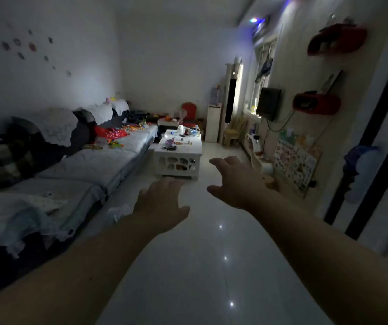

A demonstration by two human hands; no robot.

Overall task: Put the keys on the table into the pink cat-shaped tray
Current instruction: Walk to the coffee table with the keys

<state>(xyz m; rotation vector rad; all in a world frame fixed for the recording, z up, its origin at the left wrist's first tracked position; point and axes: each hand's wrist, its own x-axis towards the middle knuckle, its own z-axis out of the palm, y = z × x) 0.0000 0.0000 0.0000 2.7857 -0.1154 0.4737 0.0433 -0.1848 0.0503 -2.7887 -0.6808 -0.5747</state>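
Note:
A white coffee table [189,151] stands far ahead in a dim room. On its near end lies a dark bunch of keys [170,148], and just behind them sits the pink cat-shaped tray [170,142]. My left hand [162,202] and my right hand [235,181] are stretched out in front of me over the floor, fingers apart and holding nothing. Both hands are well short of the table.
A long grey sofa [94,160] with toys and blankets runs along the left. Glossy white floor [200,266] leads to the table. At right are a wall TV [268,103], a low white shelf [257,156], a yellow stool [232,134] and a poster [294,163].

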